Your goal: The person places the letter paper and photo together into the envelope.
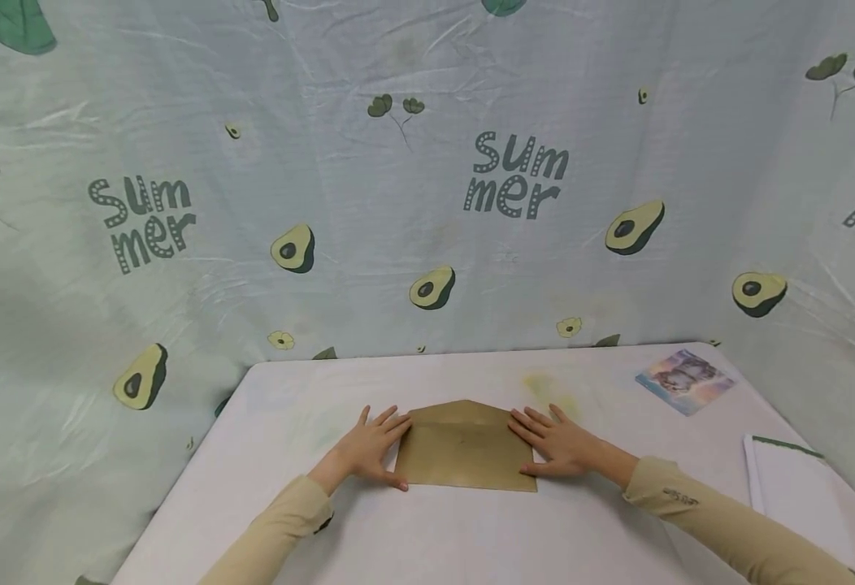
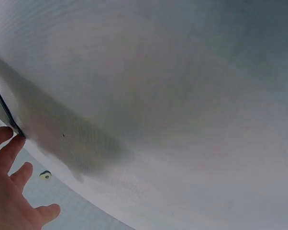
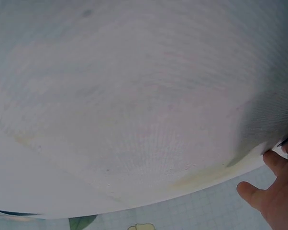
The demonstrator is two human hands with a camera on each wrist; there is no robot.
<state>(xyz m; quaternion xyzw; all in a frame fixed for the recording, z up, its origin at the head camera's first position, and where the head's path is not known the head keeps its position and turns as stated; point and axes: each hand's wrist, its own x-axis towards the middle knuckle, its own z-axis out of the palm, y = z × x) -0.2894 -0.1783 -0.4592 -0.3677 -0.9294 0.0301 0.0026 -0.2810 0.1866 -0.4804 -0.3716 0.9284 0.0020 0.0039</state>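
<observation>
A brown paper envelope (image 1: 464, 455) lies on the white table, its pointed flap raised at the far side. My left hand (image 1: 371, 447) is spread along its left edge, with fingertips at the upper left corner and the thumb near the lower left one. On the opposite side my right hand (image 1: 562, 447) touches the right edge, fingers straight and spread. In the left wrist view, the fingers (image 2: 9, 152) reach to a dark thin edge at the far left. The right wrist view catches part of the right hand (image 3: 278, 196) in its lower right corner.
A colourful picture card (image 1: 685, 380) lies at the table's far right. Nearer on that side is a white sheet or pad (image 1: 800, 496) with a green strip along its top. A curtain (image 1: 369, 203) printed with avocados hangs behind the white table (image 1: 310, 390).
</observation>
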